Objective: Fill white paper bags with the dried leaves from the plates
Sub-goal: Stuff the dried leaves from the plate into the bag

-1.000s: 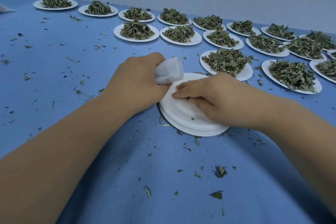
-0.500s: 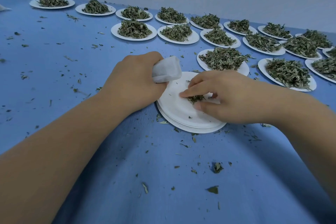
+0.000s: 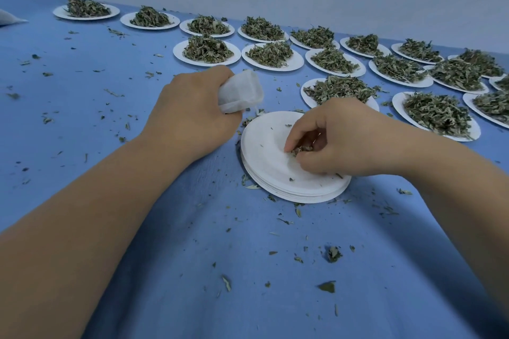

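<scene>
Two bare hands at work: right hand [image 3: 349,137] fingertips pinch a small clump of dried green leaves [image 3: 301,149] atop the stack of empty white paper plates [image 3: 275,162]. Left hand [image 3: 192,110] grips a small white paper bag [image 3: 240,91], crumpled, just beside the stack. No legible writing. Leaf-heaped plates [image 3: 206,49] stand beyond on blue cloth [image 3: 192,256].

A matt blue cloth [image 3: 137,63], softly creased, covers the counter. The stack of round white paper plates [image 3: 264,162] looks smooth and dull. The small white paper bag [image 3: 241,91] seems thin, fibrous, crumpled. The dried green leaves [image 3: 208,48] look brittle, rough, unshiny.
</scene>
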A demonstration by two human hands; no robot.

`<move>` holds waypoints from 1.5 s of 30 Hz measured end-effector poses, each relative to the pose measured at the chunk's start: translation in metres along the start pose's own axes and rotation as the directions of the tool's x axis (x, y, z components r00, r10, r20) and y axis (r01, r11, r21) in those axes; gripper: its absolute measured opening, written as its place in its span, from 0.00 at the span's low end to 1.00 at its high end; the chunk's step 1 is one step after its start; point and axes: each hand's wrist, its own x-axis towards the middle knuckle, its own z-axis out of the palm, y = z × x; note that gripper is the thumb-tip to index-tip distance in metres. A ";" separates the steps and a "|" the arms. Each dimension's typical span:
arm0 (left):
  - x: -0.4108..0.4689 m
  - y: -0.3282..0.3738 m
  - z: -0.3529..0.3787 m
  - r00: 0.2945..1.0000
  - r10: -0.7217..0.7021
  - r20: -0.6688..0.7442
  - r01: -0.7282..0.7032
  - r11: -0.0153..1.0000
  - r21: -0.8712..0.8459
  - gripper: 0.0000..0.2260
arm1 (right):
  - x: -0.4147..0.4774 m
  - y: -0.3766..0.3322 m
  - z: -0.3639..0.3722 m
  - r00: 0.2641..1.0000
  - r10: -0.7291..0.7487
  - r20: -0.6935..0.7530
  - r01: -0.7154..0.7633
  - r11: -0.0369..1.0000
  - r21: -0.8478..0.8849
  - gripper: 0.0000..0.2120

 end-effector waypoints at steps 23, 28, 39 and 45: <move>-0.003 0.004 0.002 0.999 -0.011 0.043 0.010 1.000 0.018 0.08 | 0.001 0.000 -0.003 0.995 -0.082 0.059 0.085 0.995 -0.050 0.07; -0.004 0.008 0.001 0.997 0.002 0.076 -0.005 0.999 0.042 0.07 | 0.005 -0.001 -0.009 0.944 -0.005 -0.330 0.048 0.991 0.122 0.06; -0.010 0.024 0.006 0.986 0.161 0.050 -0.164 0.985 0.057 0.06 | 0.014 -0.021 0.015 0.862 -0.005 -0.506 0.193 0.928 0.319 0.07; -0.002 0.011 0.012 0.999 0.037 -0.009 -0.038 0.996 -0.085 0.07 | 0.026 -0.030 -0.003 0.954 -0.068 -0.291 0.148 0.953 0.265 0.05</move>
